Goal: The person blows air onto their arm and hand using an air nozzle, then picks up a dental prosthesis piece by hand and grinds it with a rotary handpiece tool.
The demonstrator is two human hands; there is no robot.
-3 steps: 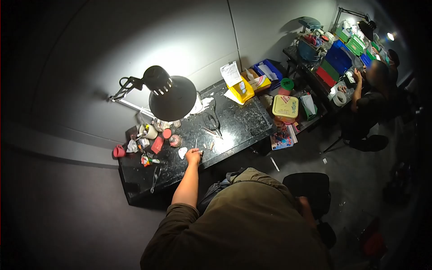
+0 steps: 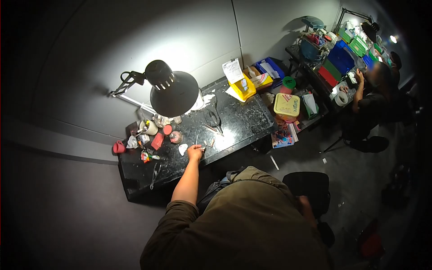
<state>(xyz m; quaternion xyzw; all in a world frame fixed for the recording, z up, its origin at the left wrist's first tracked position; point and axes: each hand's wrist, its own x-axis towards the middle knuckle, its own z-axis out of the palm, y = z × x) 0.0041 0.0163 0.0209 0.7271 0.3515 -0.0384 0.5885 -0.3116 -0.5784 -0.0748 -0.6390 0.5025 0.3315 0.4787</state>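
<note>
My left hand [image 2: 195,153] rests near the front edge of the black worktable [image 2: 245,120], its fingers closed. Whatever it pinches is too small to make out. A thin rod [image 2: 196,139] points away from the fingers. Just left of the hand lies a small white piece [image 2: 182,149], and small light scraps [image 2: 209,143] lie to its right. Farther back are dark-handled scissors [image 2: 212,118] and thin tools [image 2: 213,130]. On the right, a bit of my right arm or hand [image 2: 306,208] shows beside the black chair [image 2: 307,191]; its fingers are hidden behind my body.
A black desk lamp [image 2: 174,94] overhangs the table. Jars, a cup [image 2: 148,128], a red block [image 2: 157,141] and pliers [image 2: 155,175] crowd the left. Yellow [image 2: 243,90] and blue bins [image 2: 275,67] stand at the back right. Another person [image 2: 371,101] sits at the neighbouring bench.
The view has shifted slightly, so the table sits a little higher in the picture. My left hand keeps its place beside the white piece.
</note>
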